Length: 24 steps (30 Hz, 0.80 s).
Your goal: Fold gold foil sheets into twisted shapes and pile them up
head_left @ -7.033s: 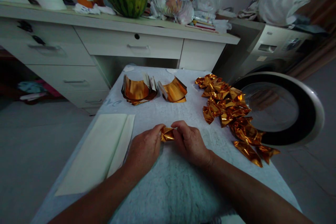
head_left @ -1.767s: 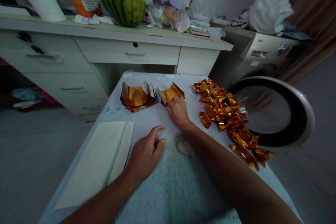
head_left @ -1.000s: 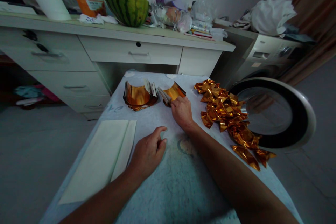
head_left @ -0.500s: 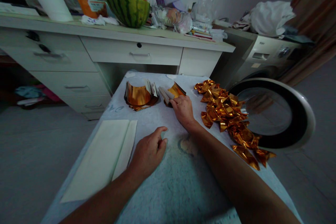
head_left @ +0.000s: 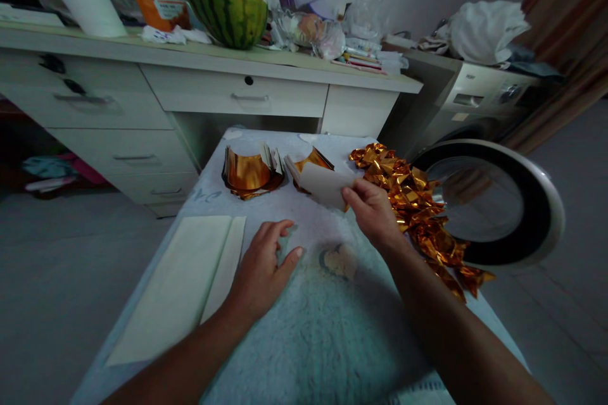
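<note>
My right hand (head_left: pixel 373 207) pinches the edge of a foil paper sheet (head_left: pixel 323 186) whose pale side faces me. That sheet overlaps a stack of gold foil papers (head_left: pixel 311 161) at the table's far middle. Left of it stands a second, curved stack of gold foil papers (head_left: pixel 249 174). Above the table, my left hand (head_left: pixel 266 266) is open, thumb and fingers apart, holding nothing. Beside it lies a folded sheet of pale paper (head_left: pixel 175 285). Several folded gold foil pieces (head_left: pixel 408 196) are heaped along the right side, partly hidden by my right hand and forearm.
A cloth-covered table (head_left: pixel 294 342) is in front of me. Behind it stands a white desk with drawers (head_left: pixel 237 92), bearing a watermelon half (head_left: pixel 228 12) and plastic bags. The open round door (head_left: pixel 479 202) of a washing machine (head_left: pixel 470 95) juts out beside the table's right edge.
My right hand has drawn a foil sheet off the right stack, moving right and toward me. The fingers of my left hand have spread a little wider.
</note>
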Available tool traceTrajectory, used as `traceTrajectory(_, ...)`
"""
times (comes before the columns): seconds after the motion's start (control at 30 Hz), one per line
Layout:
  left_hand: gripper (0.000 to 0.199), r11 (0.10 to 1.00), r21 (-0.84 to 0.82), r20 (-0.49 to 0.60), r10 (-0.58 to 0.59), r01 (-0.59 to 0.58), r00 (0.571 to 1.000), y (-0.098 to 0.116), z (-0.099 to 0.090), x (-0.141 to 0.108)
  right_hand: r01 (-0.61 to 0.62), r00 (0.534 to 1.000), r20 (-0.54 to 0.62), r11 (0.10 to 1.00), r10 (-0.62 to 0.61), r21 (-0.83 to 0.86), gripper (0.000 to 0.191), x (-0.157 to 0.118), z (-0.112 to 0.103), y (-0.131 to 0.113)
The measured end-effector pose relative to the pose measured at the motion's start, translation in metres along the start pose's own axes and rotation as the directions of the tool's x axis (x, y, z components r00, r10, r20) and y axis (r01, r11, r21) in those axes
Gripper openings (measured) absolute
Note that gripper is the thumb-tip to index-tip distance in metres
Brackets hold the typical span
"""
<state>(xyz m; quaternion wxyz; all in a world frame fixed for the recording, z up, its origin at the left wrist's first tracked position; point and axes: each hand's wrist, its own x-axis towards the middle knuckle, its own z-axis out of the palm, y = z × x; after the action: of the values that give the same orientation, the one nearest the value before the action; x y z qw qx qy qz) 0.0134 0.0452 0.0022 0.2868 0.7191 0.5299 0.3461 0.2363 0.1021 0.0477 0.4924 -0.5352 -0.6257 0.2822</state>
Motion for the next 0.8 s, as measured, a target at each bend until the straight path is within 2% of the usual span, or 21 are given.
traceTrajectory(0.1, 0.051, 0.998, -0.067, -0.123, -0.006, -0.003, 0.992, -0.002, -0.001, 0.003, -0.113, 0.993, 0.064, 0.966, 0.100, 0.233, 0.024, -0.009, -0.005, -0.004)
traceTrajectory(0.17, 0.056, 0.992, -0.127, -0.148, -0.005, -0.014, 0.989, -0.003, -0.003, 0.004, -0.173, 0.983, 0.119, 0.918, 0.139, 0.356, 0.025, -0.012, -0.003, -0.005)
traceTrajectory(0.33, 0.051, 0.948, -0.318, -0.044, -0.023, 0.007, 0.999, -0.001, -0.008, 0.003, -0.247, 0.964, 0.208, 0.848, 0.165, 0.469, 0.033, -0.018, 0.008, -0.002)
traceTrajectory(0.47, 0.044, 0.842, -0.531, 0.046, -0.083, 0.095, 0.995, 0.004, -0.007, 0.002, -0.322, 0.936, 0.290, 0.821, 0.200, 0.471, 0.037, -0.024, 0.015, 0.004)
traceTrajectory(0.57, 0.042, 0.758, -0.639, 0.071, -0.113, 0.132, 0.991, 0.009, -0.006, 0.002, -0.287, 0.944, 0.277, 0.863, 0.181, 0.415, 0.038, -0.026, 0.016, 0.008)
traceTrajectory(0.7, 0.057, 0.678, -0.707, 0.067, -0.217, 0.200, 0.974, 0.013, -0.006, 0.003, -0.191, 0.952, 0.292, 0.922, 0.091, 0.338, 0.045, -0.026, 0.012, 0.011)
traceTrajectory(0.8, 0.068, 0.601, -0.757, 0.092, -0.292, 0.257, 0.952, 0.013, -0.007, 0.003, -0.026, 0.951, 0.307, 0.983, -0.031, 0.180, 0.045, -0.027, 0.008, 0.013)
